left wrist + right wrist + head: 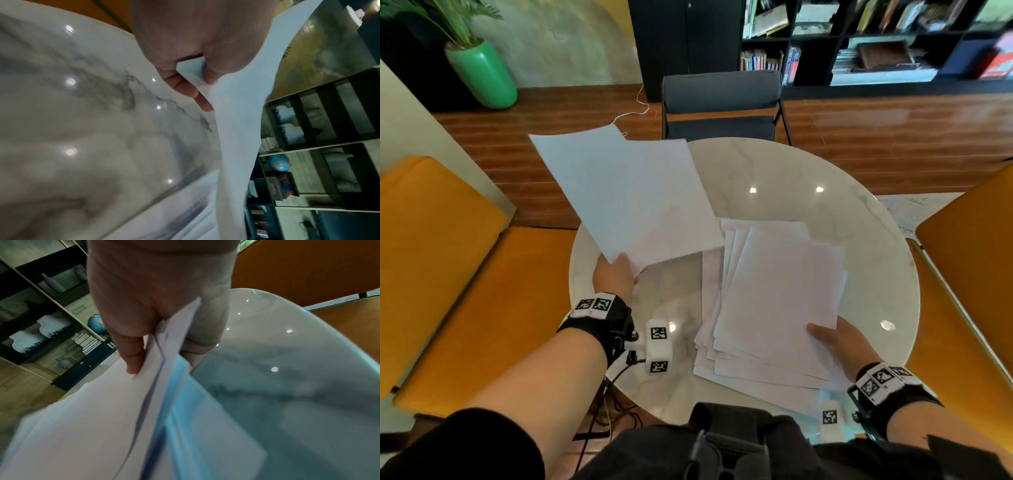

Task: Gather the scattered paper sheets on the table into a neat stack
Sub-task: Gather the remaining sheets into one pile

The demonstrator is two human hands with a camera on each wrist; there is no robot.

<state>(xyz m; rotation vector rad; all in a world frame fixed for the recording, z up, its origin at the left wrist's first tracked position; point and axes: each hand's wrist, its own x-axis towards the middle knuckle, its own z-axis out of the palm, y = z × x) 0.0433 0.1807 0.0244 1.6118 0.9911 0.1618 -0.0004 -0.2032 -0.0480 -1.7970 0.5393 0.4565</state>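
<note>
Only blank sheets [630,195] in hands [614,274].

Two hands [616,274], three chairs [722,102].

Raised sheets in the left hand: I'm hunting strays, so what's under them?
Bare marble table shows beneath the raised sheets; farther back they hide the tabletop.

I see matt white paper sheets [774,294] at lower centre, on a glossy, veined marble-look table [808,178]; polished wood floor [893,130] at upper right; glossy green vase [482,73] at upper left.
</note>
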